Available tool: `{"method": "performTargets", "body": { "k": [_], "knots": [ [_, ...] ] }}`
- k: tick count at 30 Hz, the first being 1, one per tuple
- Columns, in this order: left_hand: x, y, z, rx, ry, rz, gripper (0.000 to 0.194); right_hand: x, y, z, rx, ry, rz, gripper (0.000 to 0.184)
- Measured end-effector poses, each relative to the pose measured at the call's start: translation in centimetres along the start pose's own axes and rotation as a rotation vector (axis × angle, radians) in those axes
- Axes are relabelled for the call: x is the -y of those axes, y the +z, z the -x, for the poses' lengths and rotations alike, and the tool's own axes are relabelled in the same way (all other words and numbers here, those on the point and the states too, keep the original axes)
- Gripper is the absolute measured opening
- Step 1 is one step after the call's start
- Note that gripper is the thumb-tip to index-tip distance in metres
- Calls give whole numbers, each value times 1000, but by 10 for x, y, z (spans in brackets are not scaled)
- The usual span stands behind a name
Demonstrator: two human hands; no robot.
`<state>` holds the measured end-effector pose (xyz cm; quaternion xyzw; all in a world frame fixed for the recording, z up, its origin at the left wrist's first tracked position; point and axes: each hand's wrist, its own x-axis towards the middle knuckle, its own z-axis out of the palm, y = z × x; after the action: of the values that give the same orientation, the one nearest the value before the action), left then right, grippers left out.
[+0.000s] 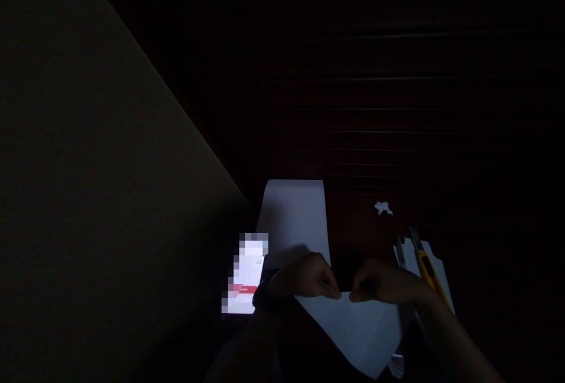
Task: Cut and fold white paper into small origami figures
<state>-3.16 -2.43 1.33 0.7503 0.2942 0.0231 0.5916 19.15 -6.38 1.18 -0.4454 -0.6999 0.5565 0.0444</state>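
Observation:
A sheet of white paper (357,327) hangs from both my hands, pinched along its upper edge. My left hand (311,277) is closed on that edge, with a dark band (267,295) around its wrist. Close beside it, my right hand (382,281) grips the same edge, leaving a small gap between the two thumbs. The sheet slopes down towards me. Beyond my left hand another white sheet (293,215) lies flat on the dark surface. The scene is dim, so the fingertips behind the paper are hidden.
A lit phone screen (249,277), partly pixelated, is left of my left wrist. At right, a yellow utility knife (428,271) rests on white paper pieces (444,271), with another blade-like tool (401,250) beside it. A torn paper scrap (383,207) lies farther back. A wall (110,165) rises at left.

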Motion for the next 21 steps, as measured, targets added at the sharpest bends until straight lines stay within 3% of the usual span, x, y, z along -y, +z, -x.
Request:
{"method": "performTargets", "body": {
  "k": [4, 12, 17, 21],
  "knots": [
    [-5, -4, 3, 17, 4, 59, 20, 2, -9, 8, 26, 31, -47, 26],
    [-38, -15, 21, 19, -82, 102, 20, -5, -27, 41, -15, 88, -115, 29],
    [-35, -12, 37, -43, -143, 86, 21, -6, -26, 60, -75, 152, -105, 27],
    [-30, -24, 54, -16, -106, 92, 20, -3, -28, 69, -91, 171, -83, 24]
  ]
}}
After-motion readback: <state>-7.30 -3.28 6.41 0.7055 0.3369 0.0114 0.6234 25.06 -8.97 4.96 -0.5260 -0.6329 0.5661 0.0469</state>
